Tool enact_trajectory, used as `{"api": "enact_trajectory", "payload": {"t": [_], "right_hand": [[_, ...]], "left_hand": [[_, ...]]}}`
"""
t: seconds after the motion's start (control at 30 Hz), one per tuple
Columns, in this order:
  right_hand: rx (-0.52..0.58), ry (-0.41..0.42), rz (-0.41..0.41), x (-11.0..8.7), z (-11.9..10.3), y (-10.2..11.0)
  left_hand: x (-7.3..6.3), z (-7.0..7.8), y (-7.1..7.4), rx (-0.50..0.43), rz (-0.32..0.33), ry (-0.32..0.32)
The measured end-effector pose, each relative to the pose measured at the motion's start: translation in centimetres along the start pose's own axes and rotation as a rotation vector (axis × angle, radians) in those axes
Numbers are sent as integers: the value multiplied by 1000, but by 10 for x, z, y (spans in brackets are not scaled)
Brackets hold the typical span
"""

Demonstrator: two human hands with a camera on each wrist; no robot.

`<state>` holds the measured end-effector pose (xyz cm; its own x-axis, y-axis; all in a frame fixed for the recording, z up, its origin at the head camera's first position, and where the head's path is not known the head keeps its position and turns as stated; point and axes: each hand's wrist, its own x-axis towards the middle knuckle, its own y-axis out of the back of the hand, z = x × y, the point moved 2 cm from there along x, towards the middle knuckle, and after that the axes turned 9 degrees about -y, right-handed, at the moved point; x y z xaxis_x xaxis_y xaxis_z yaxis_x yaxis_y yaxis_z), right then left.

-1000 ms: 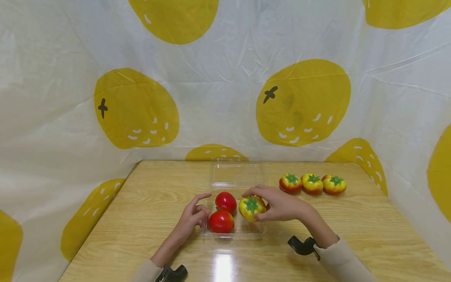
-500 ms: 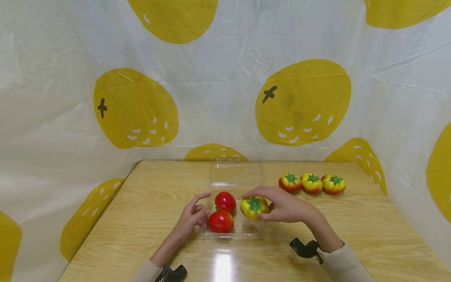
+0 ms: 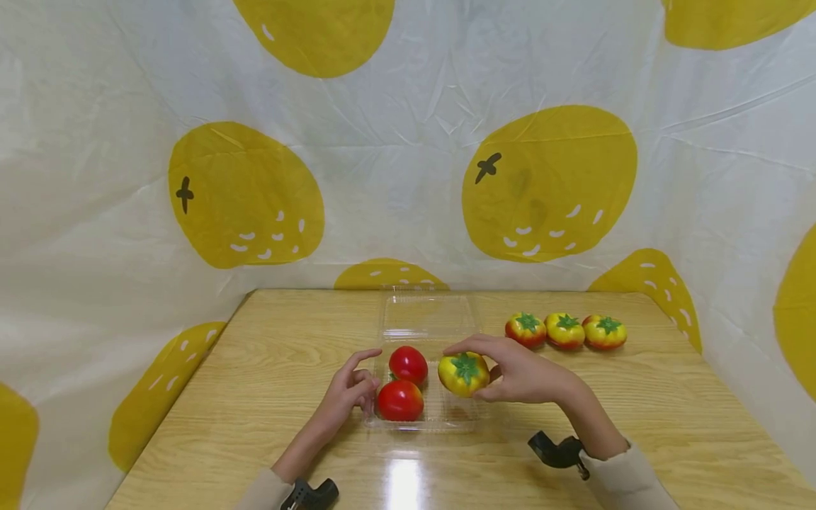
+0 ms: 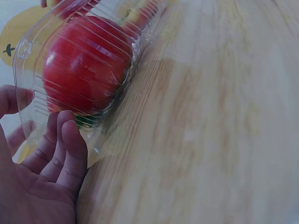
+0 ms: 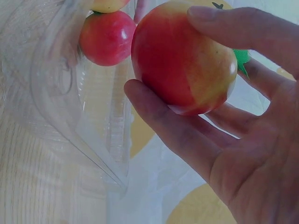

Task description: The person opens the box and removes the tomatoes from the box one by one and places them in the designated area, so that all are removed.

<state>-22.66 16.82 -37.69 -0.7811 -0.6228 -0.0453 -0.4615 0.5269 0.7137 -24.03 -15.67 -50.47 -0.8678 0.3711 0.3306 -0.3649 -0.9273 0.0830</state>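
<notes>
My right hand [image 3: 519, 372] holds a yellow-and-red toy tomato [image 3: 463, 374] between thumb and fingers, above the right side of a clear plastic clamshell box [image 3: 446, 425]. Its green leafy top faces up in the head view; the right wrist view shows the red underside of the held tomato [image 5: 173, 60]. Two red toy tomatoes, a rear one [image 3: 409, 365] and a front one [image 3: 400, 401], sit in the left side of the box. At the box's left wall, my left hand [image 3: 347, 389] grips the rim, fingertips against the ribbed plastic [image 4: 88, 112].
Three more toy tomatoes [image 3: 564, 331] stand in a row at the back right of the wooden table [image 3: 280, 340]. The box's open lid [image 3: 427, 315] lies toward the back. Behind hangs a white curtain [image 3: 395, 177] printed with yellow fruit.
My right hand has moved slightly to the right with the toy tomato, whose green top has turned a little. The left hand and the box have stayed in place.
</notes>
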Motion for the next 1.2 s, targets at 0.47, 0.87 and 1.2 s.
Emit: {"api": "enact_trajectory", "payload": {"t": [0.47, 0.87, 1.2], "right_hand": [[-55, 16, 74, -5, 8, 6], [-29, 15, 86, -12, 12, 17], [-15, -25, 99, -15, 19, 26]], "left_hand": [[0, -1, -1, 13, 6, 9], [1, -2, -1, 10, 6, 3], [0, 1, -1, 4, 8, 21]]}}
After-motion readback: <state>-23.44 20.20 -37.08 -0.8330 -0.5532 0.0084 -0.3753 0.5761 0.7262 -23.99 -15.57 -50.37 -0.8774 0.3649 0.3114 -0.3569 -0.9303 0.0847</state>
